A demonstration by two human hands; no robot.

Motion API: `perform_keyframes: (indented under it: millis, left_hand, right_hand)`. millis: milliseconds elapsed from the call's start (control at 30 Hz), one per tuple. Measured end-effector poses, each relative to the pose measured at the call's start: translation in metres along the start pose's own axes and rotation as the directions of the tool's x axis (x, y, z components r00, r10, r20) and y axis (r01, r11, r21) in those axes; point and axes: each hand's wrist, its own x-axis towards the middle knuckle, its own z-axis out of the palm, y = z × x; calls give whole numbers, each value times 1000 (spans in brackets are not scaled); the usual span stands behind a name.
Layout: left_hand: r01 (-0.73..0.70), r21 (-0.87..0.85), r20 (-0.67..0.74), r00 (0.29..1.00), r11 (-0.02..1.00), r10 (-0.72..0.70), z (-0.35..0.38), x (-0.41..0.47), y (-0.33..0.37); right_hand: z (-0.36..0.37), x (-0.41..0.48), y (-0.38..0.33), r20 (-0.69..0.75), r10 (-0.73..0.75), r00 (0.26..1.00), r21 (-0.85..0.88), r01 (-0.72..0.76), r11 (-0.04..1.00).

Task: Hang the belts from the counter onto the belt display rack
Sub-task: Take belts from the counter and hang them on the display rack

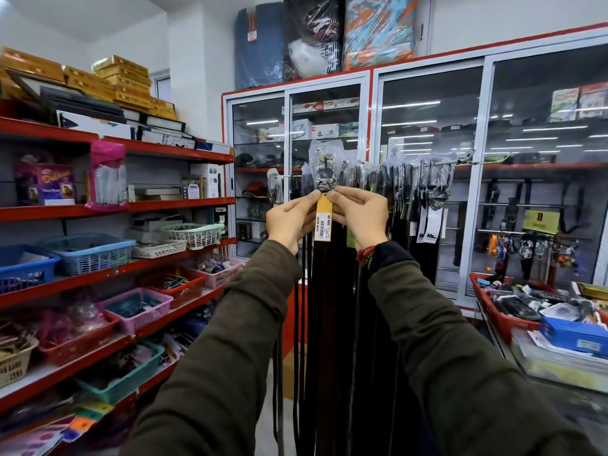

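At the far left, red metal shelves (171, 205) run along the wall, loaded with gold boxes on top and plastic baskets lower down; a blue basket (88, 253) and a pink basket (136, 307) sit on neighbouring tiers.

Moving toward the middle, the left hand (291, 222) is raised at chest height, its thumb and forefinger pinched on the left edge of a dark belt (324, 291) just below the buckle. The buckle (324, 179) is wrapped in clear plastic and stands above the fingers, level with the rail. A yellow price tag (324, 218) hangs on the strap between the two hands, and the strap drops straight down between the dark sleeves.

The right hand (360, 215) mirrors the left, closed in a pinch on the belt's right edge beside the tag. A red thread band circles that wrist.

Behind the hands, the belt display rack (460, 161) is a horizontal rail in front of glass-door cabinets (427, 120). Many belts already hang on it, packed close, their plastic-covered buckles at the top. Whether the held belt's buckle is hooked on the rail cannot be told.

At the right edge stands the counter (556, 366), with a red tray (493, 311) of small goods and a blue box (575, 334) on it.
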Motion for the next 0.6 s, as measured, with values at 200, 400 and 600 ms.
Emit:
perform_keyframes:
  millis: [200, 400, 600]
  left_hand:
    - [-158, 270, -103, 976, 950, 191, 8, 9, -9]
    - [-503, 634, 43, 781, 587, 623, 10, -24, -53]
    - [-555, 739, 255, 755, 382, 604, 9, -63, -114]
  right_hand:
    - [-2, 7, 12, -63, -132, 989, -262, 111, 959]
    - [-39, -27, 33, -56, -468, 882, -622, 336, 707]
    - [-98, -60, 60, 40, -540, 841, -884, 281, 373]
